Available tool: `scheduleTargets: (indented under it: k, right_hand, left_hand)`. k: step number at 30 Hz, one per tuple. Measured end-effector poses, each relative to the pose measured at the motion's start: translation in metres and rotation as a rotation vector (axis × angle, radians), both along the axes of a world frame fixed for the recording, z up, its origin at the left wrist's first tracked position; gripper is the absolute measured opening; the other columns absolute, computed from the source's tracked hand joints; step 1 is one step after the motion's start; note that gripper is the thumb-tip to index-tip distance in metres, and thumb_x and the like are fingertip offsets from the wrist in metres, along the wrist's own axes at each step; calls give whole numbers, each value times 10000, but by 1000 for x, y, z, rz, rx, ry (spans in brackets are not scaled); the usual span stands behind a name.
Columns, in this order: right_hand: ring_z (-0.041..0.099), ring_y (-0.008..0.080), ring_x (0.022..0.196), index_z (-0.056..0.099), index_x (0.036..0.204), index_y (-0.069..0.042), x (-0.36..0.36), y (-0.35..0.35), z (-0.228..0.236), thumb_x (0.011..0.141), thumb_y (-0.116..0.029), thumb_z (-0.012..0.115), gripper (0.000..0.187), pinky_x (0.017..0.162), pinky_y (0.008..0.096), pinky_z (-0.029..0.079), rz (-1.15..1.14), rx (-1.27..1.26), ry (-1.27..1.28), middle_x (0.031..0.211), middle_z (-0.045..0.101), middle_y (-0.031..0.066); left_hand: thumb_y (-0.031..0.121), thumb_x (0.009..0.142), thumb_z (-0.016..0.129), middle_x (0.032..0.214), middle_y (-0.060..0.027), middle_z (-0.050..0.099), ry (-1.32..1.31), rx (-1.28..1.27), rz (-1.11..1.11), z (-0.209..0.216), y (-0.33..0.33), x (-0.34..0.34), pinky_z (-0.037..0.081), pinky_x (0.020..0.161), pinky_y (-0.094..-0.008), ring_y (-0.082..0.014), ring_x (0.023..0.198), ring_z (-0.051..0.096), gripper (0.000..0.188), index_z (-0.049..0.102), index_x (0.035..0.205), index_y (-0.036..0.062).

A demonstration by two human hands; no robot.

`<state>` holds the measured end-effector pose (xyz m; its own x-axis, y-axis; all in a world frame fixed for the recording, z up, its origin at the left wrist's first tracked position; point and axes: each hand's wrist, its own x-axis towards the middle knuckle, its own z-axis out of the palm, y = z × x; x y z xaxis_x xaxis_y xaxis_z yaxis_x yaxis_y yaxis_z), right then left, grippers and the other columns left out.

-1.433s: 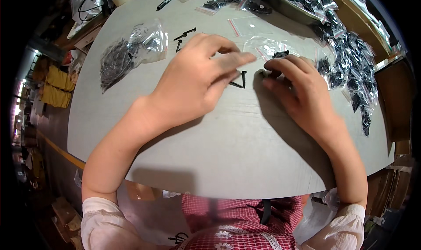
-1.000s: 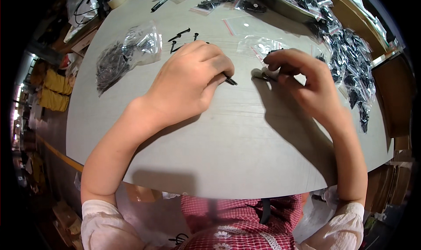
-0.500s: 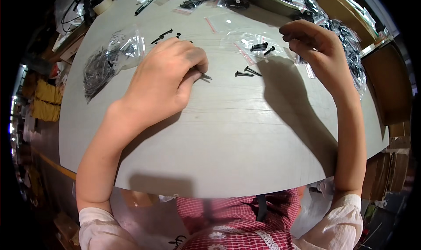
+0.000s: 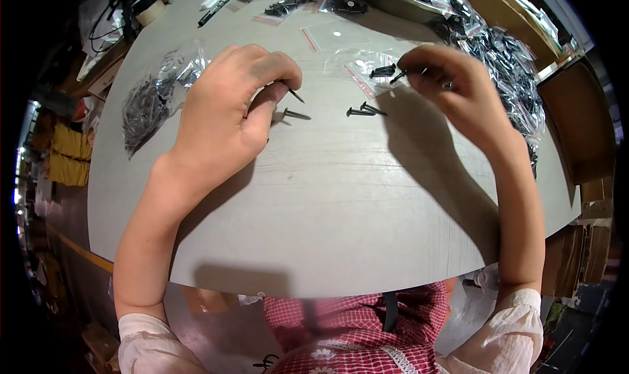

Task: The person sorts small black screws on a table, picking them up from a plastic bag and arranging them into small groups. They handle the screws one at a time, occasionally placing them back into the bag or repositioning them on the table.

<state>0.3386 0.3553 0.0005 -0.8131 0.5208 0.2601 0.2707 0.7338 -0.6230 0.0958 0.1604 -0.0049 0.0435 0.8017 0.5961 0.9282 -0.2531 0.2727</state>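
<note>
My left hand (image 4: 226,105) is closed, with a dark screw (image 4: 297,97) poking out between thumb and forefinger. Just below those fingertips another screw (image 4: 297,114) lies on the table. My right hand (image 4: 455,89) hovers over a small clear zip bag (image 4: 359,79), thumb and forefinger apart around the head of a black screw (image 4: 397,78). Whether they touch it is hard to see. More black screws (image 4: 382,71) lie together on that bag. Two further screws (image 4: 362,112) rest on the bare tabletop between my hands.
A large clear bag full of screws (image 4: 147,112) lies left of my left hand. A flat zip bag (image 4: 334,34), a black marker (image 4: 219,7) and filled small bags (image 4: 282,7) lie farther back. A heap of filled bags (image 4: 508,66) covers the right side, beside a cardboard box (image 4: 576,118).
My right hand has come down and left to the screw on the zip bag. My left hand has shifted slightly back and left; a screw now lies uncovered below its fingers.
</note>
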Motion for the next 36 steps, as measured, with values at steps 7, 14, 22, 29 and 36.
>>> scheduleTargets:
  k: [7,14,22,29,36]
  right_hand:
    - [657,388,892,695,1062,-25,-16,-43,-20,914,-159,741,205,769,467,535,158,326,48,952,647,164]
    - [648,355,878,657,1004,-41,-16,-52,-19,863,-60,736,163,753,425,532,172,400,-53,934,623,132]
    - [695,352,858,678,1000,-44,-14,-25,-16,857,-73,744,160,742,416,552,-26,347,35,984,685,129]
    - [696,355,889,724,1066,-43,-18,-24,-18,906,-82,741,166,789,413,559,-55,329,81,1000,688,141]
    - [664,364,989,696,1161,-39,-42,-69,-29,878,-81,757,292,863,447,553,197,366,153,1081,676,144]
  left_hand:
    - [-1,899,631,899,-87,699,-99,103,98,16,0,-13,507,760,-335,-234,825,658,117,698,985,41]
    - [57,915,651,925,-105,734,-148,54,146,15,-2,-23,504,684,-324,-234,826,689,126,710,1023,27]
    - [131,902,688,907,-160,747,-214,-50,162,12,0,-22,563,746,-385,-295,847,733,163,710,1004,5]
    - [172,961,689,895,-44,734,-234,-155,256,19,-4,-21,486,742,-286,-133,798,609,157,737,1007,30]
    - [81,1000,615,1005,-38,742,-309,-97,237,17,-4,-23,507,812,-270,-106,914,634,175,741,1111,35]
